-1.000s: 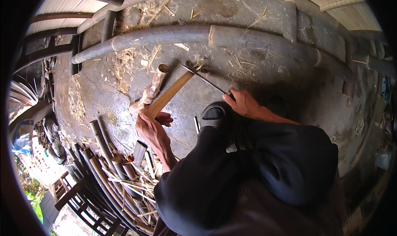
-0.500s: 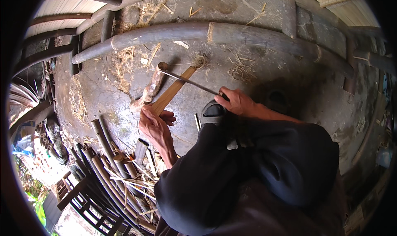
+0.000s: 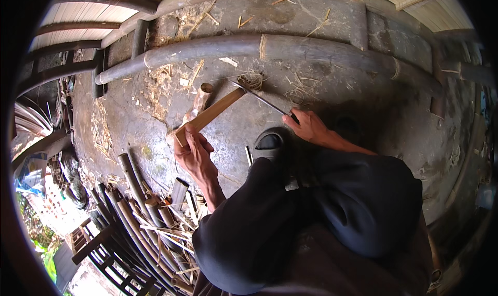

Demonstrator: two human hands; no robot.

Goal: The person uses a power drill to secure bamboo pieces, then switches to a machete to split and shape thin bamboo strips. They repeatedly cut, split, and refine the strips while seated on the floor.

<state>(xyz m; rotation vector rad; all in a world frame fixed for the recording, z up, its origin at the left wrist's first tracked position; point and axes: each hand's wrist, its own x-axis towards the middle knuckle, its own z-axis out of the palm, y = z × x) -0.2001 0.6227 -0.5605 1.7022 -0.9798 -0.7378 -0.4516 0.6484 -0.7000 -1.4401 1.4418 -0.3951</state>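
My left hand (image 3: pixel 195 153) is closed round the near end of a flat, light-brown bamboo strip (image 3: pixel 215 111), which slants up and to the right. My right hand (image 3: pixel 310 128) grips the dark handle of a long, thin-bladed knife (image 3: pixel 265 103). Its blade reaches up-left and crosses the strip's far end. Behind the strip a short bamboo stub (image 3: pixel 200 100) shows its hollow round end; its lower part is partly hidden by the strip and my left hand. Curled thin shavings (image 3: pixel 251 81) lie around the strip's far tip.
A thick bamboo pole (image 3: pixel 218 48) runs across the far side, low over the floor. Cut bamboo pieces (image 3: pixel 136 179) and splinters are heaped at lower left. More shavings (image 3: pixel 303 88) lie on the concrete floor (image 3: pixel 228 156). My shoe (image 3: pixel 270 141) is close to the knife handle.
The knife has moved right and slightly down, its blade going from the strip's middle and the stub to the strip's far end. The strip has turned to a flatter slant.
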